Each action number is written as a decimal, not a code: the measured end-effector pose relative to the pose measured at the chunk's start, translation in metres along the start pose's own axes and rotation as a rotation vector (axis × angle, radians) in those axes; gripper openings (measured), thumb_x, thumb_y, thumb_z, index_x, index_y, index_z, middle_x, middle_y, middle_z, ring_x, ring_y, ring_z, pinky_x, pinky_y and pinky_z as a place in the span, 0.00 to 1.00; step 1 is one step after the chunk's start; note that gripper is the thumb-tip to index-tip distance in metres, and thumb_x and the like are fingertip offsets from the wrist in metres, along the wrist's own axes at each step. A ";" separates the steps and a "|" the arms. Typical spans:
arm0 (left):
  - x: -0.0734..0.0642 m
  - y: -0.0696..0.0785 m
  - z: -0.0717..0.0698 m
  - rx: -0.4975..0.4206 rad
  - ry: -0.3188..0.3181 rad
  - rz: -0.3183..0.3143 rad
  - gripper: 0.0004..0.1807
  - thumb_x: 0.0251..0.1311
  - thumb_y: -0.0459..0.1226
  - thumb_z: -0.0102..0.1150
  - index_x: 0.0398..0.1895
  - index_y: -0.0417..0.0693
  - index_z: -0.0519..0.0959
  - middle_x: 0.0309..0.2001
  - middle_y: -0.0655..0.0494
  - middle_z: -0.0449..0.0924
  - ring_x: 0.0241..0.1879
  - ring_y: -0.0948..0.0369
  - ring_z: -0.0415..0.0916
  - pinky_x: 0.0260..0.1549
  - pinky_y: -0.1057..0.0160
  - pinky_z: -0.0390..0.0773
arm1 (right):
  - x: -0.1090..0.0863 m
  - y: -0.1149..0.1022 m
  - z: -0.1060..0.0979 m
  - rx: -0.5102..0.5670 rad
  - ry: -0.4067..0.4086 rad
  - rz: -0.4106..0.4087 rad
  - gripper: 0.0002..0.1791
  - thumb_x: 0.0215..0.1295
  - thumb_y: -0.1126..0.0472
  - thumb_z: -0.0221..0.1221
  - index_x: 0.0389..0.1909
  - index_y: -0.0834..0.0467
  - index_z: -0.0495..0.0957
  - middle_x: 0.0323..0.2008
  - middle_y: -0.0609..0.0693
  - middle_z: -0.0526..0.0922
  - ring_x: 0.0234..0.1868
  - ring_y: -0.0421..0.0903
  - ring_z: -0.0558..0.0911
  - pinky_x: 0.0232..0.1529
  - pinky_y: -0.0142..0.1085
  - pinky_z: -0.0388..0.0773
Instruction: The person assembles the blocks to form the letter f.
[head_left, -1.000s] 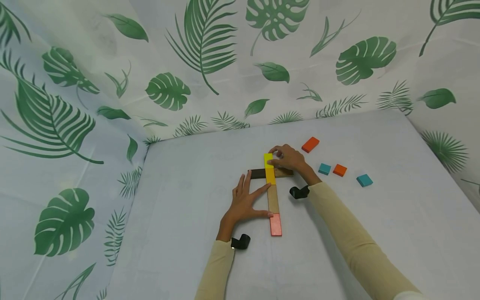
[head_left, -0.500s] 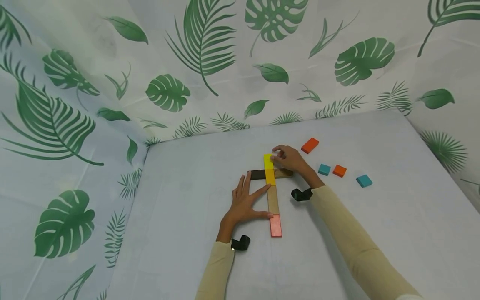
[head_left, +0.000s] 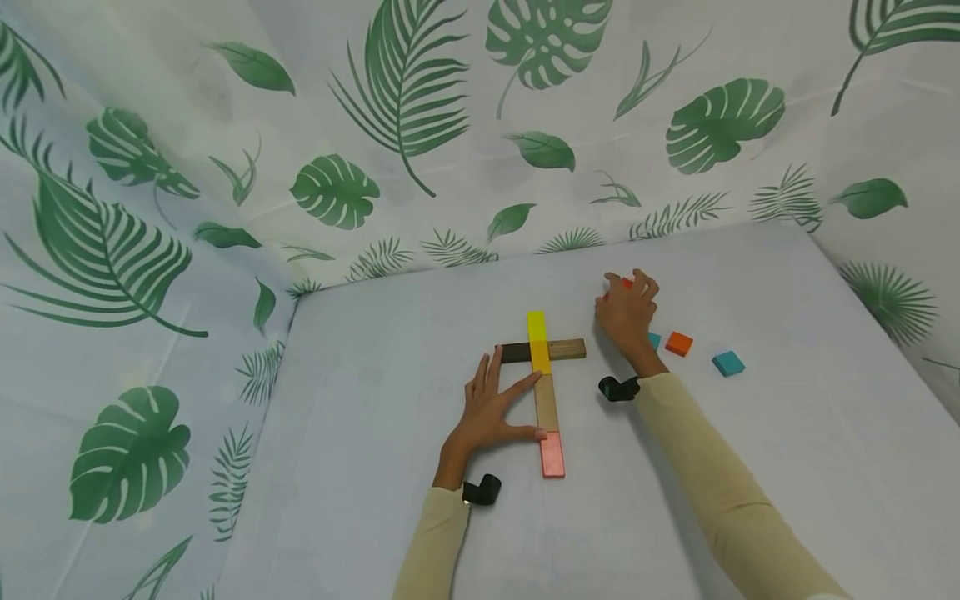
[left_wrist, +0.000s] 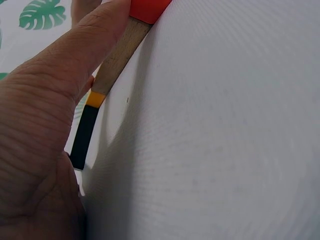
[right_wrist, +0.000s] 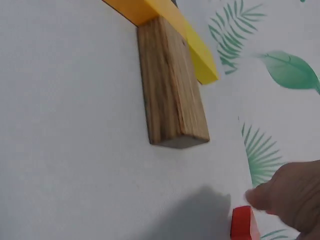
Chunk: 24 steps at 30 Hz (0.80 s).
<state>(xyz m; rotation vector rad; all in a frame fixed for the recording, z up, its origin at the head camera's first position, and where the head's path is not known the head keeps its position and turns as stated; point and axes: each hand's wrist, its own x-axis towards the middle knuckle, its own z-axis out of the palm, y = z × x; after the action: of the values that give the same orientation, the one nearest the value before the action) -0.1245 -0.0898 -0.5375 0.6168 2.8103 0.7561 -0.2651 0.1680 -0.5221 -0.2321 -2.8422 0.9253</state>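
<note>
A cross of flat wooden blocks lies on the white table. Its upright runs from a yellow block through an amber block and a tan block to a pink block. A dark block and a brown block form the arms. My left hand is spread at the left, index tip at the amber-tan joint, thumb at the tan-pink joint, another fingertip by the dark block. My right hand hovers with parted fingers over an orange-red block, thumb tip close above its end.
Right of the cross lie an orange block and a blue block. Another blue block is partly hidden by the right hand. A leaf-print cloth rises behind the table's back edge.
My right hand has left the yellow block and moved right and back to the orange-red block. The left hand keeps its place, and the cross looks unchanged.
</note>
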 end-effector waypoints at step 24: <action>0.002 -0.001 0.001 -0.011 -0.042 -0.051 0.52 0.43 0.67 0.69 0.73 0.82 0.54 0.79 0.53 0.20 0.78 0.48 0.21 0.66 0.41 0.49 | 0.023 -0.010 0.021 0.107 -0.288 -0.301 0.22 0.72 0.69 0.47 0.64 0.71 0.67 0.62 0.80 0.61 0.67 0.73 0.59 0.65 0.63 0.60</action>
<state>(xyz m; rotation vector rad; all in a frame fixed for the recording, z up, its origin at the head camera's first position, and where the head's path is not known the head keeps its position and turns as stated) -0.1263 -0.0896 -0.5386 0.5510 2.7705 0.7403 -0.2926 0.1523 -0.5313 0.3604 -2.9475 1.1135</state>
